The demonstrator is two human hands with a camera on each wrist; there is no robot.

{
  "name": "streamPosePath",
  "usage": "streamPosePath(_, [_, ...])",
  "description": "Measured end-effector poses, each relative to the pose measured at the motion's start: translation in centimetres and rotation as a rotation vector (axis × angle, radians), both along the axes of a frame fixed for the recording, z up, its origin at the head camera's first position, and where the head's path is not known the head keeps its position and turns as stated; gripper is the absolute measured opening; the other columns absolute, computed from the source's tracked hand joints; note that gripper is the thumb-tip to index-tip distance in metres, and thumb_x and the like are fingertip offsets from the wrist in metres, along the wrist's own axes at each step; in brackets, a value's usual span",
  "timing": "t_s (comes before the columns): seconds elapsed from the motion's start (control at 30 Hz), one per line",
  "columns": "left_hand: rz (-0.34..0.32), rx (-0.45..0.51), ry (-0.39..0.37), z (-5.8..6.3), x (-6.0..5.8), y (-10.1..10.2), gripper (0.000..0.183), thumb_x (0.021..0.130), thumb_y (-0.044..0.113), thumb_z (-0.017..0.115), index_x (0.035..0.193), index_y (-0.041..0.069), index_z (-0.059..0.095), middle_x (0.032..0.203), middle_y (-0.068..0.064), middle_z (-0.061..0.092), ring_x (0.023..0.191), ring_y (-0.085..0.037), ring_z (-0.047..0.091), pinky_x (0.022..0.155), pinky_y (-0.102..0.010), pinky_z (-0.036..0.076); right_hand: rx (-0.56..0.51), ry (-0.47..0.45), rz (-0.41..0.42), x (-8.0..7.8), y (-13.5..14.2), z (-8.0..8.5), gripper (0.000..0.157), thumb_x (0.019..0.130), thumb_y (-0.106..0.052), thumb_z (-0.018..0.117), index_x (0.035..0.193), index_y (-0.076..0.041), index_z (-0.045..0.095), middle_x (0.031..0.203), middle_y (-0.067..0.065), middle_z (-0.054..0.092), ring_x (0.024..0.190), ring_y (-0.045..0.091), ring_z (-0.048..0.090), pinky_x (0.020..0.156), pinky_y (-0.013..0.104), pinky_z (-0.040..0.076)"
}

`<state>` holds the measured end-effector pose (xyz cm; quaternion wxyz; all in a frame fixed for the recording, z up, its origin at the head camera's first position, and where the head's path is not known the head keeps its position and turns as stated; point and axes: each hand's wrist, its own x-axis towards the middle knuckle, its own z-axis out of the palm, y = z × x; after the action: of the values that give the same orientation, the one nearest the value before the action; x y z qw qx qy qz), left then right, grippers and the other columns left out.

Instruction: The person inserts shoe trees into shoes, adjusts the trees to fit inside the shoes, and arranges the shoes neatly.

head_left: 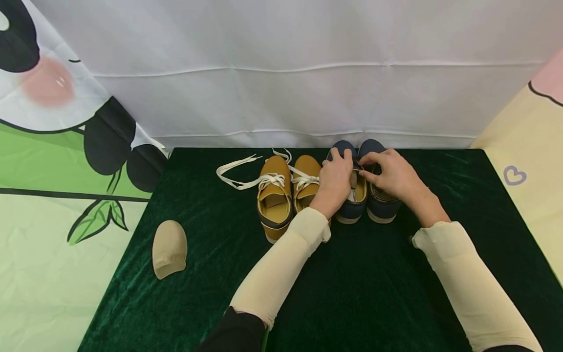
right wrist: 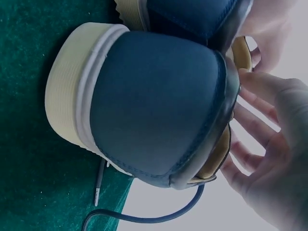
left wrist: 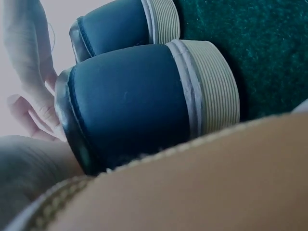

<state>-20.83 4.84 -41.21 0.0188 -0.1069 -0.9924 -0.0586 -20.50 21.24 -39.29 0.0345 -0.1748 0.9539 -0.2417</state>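
In the head view a pair of navy shoes stands side by side at the back of the table, toes to the wall. My left hand [head_left: 335, 182] reaches over the left navy shoe [head_left: 350, 211], fingers at its lace area; its thumb is hidden. From the right, my right hand [head_left: 394, 175] comes across the right navy shoe [head_left: 381, 209], thumb and index finger pinching a dark shoelace by the left shoe's opening. In the right wrist view the right shoe's heel [right wrist: 154, 106] covers part of the work, and a loose navy lace [right wrist: 154, 220] trails beside it.
To the left stands a pair of mustard shoes [head_left: 276, 208] with a long white lace [head_left: 239, 185] spread out loose. A beige shoe-shaped insert [head_left: 170, 248] lies farther left on the green velvet cloth [head_left: 211, 288]. A white cloth wall [head_left: 281, 105] rises behind.
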Motion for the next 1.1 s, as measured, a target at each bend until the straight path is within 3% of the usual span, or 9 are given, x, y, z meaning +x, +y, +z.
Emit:
streamPosePath(0.17, [-0.008,0.013,0.009,0.0,-0.1,-0.3,0.043,0.101,0.023,0.067,0.136,0.014,0.046,0.140,-0.017,0.050,0.098,-0.032,0.070,0.077,-0.035,0.063,0.080,0.078,0.016,0.2,-0.7,-0.6,0.046,0.095,-0.023,0.076,0.136,-0.007,0.063,0.136,0.020,0.066,0.131,0.047,0.047,0.107,0.067,0.041])
streamPosePath(0.37, [-0.055,0.040,-0.028,0.5,-0.1,-1.2,0.046,0.100,0.019,0.067,0.140,0.014,0.047,0.141,-0.017,0.052,0.092,-0.029,0.071,0.078,-0.035,0.062,0.171,0.131,-0.024,0.2,-2.0,-1.6,0.061,0.092,-0.030,0.080,0.143,-0.008,0.055,0.142,0.022,0.057,0.129,0.047,0.041,0.101,0.065,0.038])
streamPosePath(0.57, [-0.108,0.125,-0.074,1.2,-0.1,-2.2,0.038,0.098,0.016,0.070,0.132,0.014,0.052,0.133,-0.014,0.056,0.086,-0.027,0.069,0.077,-0.034,0.061,0.178,0.183,-0.059,0.0,-2.6,-2.4,0.062,0.088,-0.028,0.084,0.139,-0.007,0.056,0.134,0.022,0.057,0.126,0.046,0.042,0.096,0.063,0.038])
streamPosePath(0.77, [-0.150,0.152,-0.098,1.6,0.0,-2.9,0.033,0.098,0.015,0.069,0.128,0.013,0.054,0.126,-0.013,0.058,0.087,-0.024,0.066,0.075,-0.033,0.058,0.207,0.199,-0.074,-0.1,-3.1,-2.5,0.062,0.088,-0.028,0.085,0.138,-0.006,0.055,0.133,0.023,0.056,0.124,0.047,0.042,0.093,0.062,0.040])
streamPosePath(1.1, [-0.169,0.208,-0.020,1.4,0.3,-2.9,0.017,0.104,0.008,0.057,0.120,0.010,0.059,0.113,-0.013,0.060,0.081,-0.026,0.066,0.070,-0.034,0.056,0.219,0.253,-0.100,-0.2,-3.6,-2.9,0.059,0.087,-0.024,0.085,0.134,-0.005,0.055,0.128,0.024,0.058,0.119,0.048,0.046,0.089,0.063,0.042])
